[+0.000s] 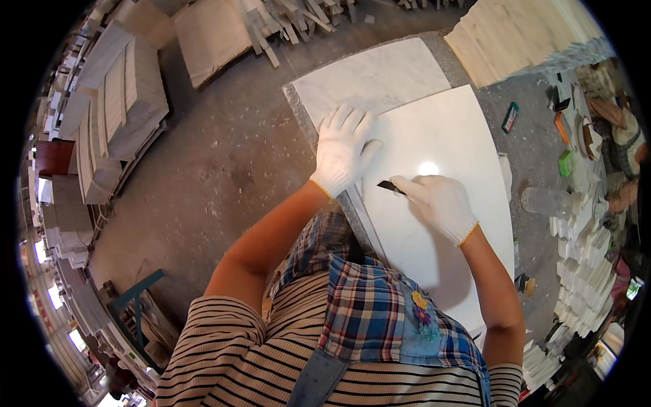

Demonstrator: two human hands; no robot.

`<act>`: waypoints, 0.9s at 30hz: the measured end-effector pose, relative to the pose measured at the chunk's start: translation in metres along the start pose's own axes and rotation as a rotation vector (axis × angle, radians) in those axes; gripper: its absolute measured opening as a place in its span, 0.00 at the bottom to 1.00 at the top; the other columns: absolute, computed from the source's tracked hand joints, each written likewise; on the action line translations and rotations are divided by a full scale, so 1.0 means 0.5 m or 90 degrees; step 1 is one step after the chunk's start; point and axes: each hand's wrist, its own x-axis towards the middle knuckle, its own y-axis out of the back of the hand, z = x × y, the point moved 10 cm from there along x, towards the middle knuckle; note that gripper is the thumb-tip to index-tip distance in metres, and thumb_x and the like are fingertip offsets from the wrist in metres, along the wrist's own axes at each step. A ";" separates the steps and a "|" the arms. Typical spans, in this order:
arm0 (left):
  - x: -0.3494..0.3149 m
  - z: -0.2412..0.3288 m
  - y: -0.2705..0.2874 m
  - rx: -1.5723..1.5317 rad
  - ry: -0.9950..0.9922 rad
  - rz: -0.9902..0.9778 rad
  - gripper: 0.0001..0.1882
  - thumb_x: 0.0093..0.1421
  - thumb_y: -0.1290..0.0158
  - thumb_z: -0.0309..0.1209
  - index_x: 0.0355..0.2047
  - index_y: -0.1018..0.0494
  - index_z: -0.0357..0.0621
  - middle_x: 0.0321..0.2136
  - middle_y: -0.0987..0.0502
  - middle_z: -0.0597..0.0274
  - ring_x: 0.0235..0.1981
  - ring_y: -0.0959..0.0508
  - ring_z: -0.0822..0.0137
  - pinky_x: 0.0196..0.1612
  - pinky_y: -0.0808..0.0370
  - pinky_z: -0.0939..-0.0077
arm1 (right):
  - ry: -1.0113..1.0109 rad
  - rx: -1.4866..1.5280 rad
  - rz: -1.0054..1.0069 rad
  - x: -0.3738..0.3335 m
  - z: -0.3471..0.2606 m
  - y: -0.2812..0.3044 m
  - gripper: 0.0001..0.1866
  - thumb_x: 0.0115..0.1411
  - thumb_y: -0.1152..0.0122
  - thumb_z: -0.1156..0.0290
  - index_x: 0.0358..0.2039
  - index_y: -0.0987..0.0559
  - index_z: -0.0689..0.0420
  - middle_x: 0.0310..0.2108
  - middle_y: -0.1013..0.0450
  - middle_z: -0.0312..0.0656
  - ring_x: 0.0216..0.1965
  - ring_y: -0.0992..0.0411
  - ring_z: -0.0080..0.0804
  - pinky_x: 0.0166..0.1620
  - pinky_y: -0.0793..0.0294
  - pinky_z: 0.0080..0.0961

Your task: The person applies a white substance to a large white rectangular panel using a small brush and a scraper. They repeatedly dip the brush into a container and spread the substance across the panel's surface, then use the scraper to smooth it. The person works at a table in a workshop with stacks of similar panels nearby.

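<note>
A polished white stone slab (pixel 447 136) lies in front of me, overlapping a second pale slab (pixel 380 74) beyond it. My left hand (pixel 344 146), in a white knit glove with a yellow cuff, rests flat near the slabs' left edges, fingers stretched out and thumb apart. My right hand (pixel 437 200), gloved the same way, is closed on a small dark flat blade (pixel 391 186) over the middle of the near slab. The blade's tip points left; whether it touches the stone I cannot tell. A bright light reflection shows on the slab just beyond my right hand.
The slabs lie on a rough grey worktop (pixel 525 142). To the right are a green-and-dark small box (pixel 510 117), an orange tool (pixel 561 127), a green block (pixel 566 163) and a clear plastic bottle (pixel 546 202). Stacked stone slabs (pixel 529 37) stand far right; more (pixel 132 102) stand left.
</note>
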 end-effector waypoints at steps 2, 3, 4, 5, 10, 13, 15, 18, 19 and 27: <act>0.002 -0.001 -0.002 -0.011 0.006 -0.007 0.30 0.57 0.36 0.40 0.58 0.24 0.43 0.57 0.23 0.52 0.64 0.28 0.42 0.63 0.30 0.46 | 0.025 0.008 -0.005 0.005 0.001 -0.007 0.23 0.60 0.37 0.73 0.56 0.17 0.42 0.28 0.23 0.40 0.31 0.22 0.43 0.34 0.24 0.42; 0.001 0.000 -0.001 -0.008 0.005 -0.004 0.29 0.57 0.37 0.40 0.58 0.24 0.43 0.57 0.23 0.53 0.64 0.29 0.42 0.63 0.30 0.46 | 0.027 -0.002 -0.031 0.006 0.000 -0.013 0.23 0.60 0.37 0.73 0.56 0.17 0.42 0.28 0.23 0.40 0.31 0.22 0.43 0.34 0.24 0.41; 0.000 0.000 0.001 -0.006 0.003 -0.001 0.29 0.57 0.37 0.39 0.58 0.24 0.43 0.57 0.23 0.53 0.64 0.29 0.43 0.63 0.30 0.46 | 0.029 -0.012 -0.055 0.006 -0.002 -0.014 0.23 0.60 0.37 0.73 0.56 0.17 0.42 0.28 0.22 0.40 0.31 0.22 0.43 0.34 0.24 0.41; 0.001 0.000 0.003 -0.003 0.001 0.004 0.29 0.57 0.37 0.39 0.58 0.24 0.43 0.56 0.23 0.53 0.64 0.29 0.43 0.63 0.30 0.47 | 0.031 -0.023 -0.080 0.008 -0.003 -0.017 0.23 0.59 0.37 0.73 0.55 0.17 0.41 0.28 0.22 0.40 0.31 0.22 0.43 0.34 0.24 0.41; 0.006 0.010 0.013 0.002 -0.006 0.012 0.29 0.54 0.35 0.40 0.53 0.24 0.41 0.50 0.23 0.54 0.58 0.27 0.47 0.62 0.30 0.45 | 0.058 -0.004 -0.059 -0.018 0.000 -0.012 0.20 0.62 0.40 0.72 0.54 0.19 0.38 0.26 0.23 0.42 0.32 0.21 0.47 0.35 0.23 0.45; 0.003 0.008 0.007 -0.001 -0.006 0.003 0.29 0.54 0.35 0.41 0.54 0.24 0.41 0.51 0.23 0.54 0.59 0.28 0.47 0.62 0.30 0.46 | -0.033 0.088 -0.059 -0.033 0.013 0.004 0.21 0.66 0.42 0.71 0.58 0.19 0.41 0.30 0.22 0.44 0.35 0.21 0.46 0.39 0.22 0.44; 0.001 0.006 0.005 0.009 -0.009 0.009 0.28 0.56 0.36 0.41 0.55 0.24 0.43 0.53 0.23 0.55 0.61 0.28 0.46 0.62 0.30 0.46 | -0.101 0.177 0.004 -0.048 0.032 0.009 0.21 0.68 0.43 0.71 0.61 0.19 0.44 0.33 0.21 0.46 0.36 0.21 0.45 0.41 0.22 0.43; 0.001 0.006 0.003 0.013 -0.006 0.012 0.28 0.58 0.38 0.40 0.58 0.25 0.46 0.56 0.23 0.55 0.64 0.29 0.45 0.63 0.31 0.47 | -0.144 0.271 0.129 -0.089 0.051 0.006 0.22 0.70 0.43 0.70 0.64 0.21 0.49 0.36 0.20 0.48 0.37 0.21 0.46 0.42 0.22 0.42; -0.001 0.005 0.003 0.011 0.004 -0.003 0.28 0.58 0.38 0.39 0.58 0.25 0.46 0.56 0.23 0.55 0.63 0.29 0.45 0.63 0.31 0.47 | -0.139 0.265 0.113 -0.098 0.035 -0.005 0.22 0.70 0.42 0.69 0.64 0.22 0.51 0.36 0.20 0.48 0.37 0.21 0.46 0.42 0.22 0.42; -0.005 0.005 0.002 0.018 -0.001 0.013 0.28 0.58 0.38 0.39 0.58 0.25 0.44 0.57 0.23 0.54 0.63 0.29 0.44 0.65 0.32 0.46 | -0.116 0.085 0.048 -0.100 -0.059 -0.037 0.19 0.68 0.36 0.66 0.58 0.22 0.51 0.29 0.22 0.45 0.31 0.21 0.44 0.36 0.23 0.41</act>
